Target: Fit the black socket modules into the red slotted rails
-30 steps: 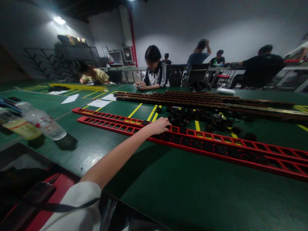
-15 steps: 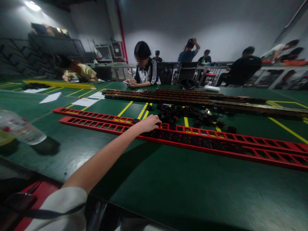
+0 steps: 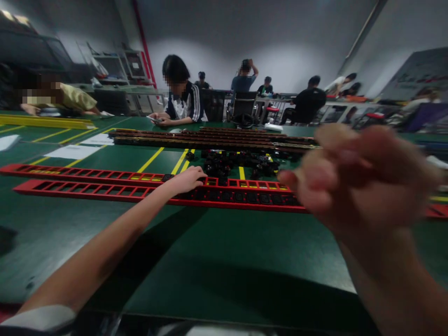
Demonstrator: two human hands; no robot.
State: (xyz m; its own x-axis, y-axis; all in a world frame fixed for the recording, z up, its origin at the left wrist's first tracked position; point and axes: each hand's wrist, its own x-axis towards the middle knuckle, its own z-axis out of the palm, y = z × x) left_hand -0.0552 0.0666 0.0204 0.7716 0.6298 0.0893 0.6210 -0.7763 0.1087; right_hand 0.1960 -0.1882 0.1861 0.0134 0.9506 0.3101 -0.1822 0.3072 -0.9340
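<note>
Looks dim: grey back wall (image 3: 196, 28) past far edge of green table (image 3: 231, 247).
Has shelf unit (image 3: 107, 57) nr red pipe (image 3: 144, 44) beyond far edge, twd table's L end; beyond mid edge, black chair (image 3: 245, 101) w/ small red stool (image 3: 273, 109) nr it. Twd far R, shows pale desk (image 3: 339, 104), slanted pipe (image 3: 362, 30) up high, grey sign bd (image 3: 416, 70) w/ blurred lettering. Lit unevenly: brightest mid-wall, darker upper L, w/ dull sheen at near L of tabletop.
</note>
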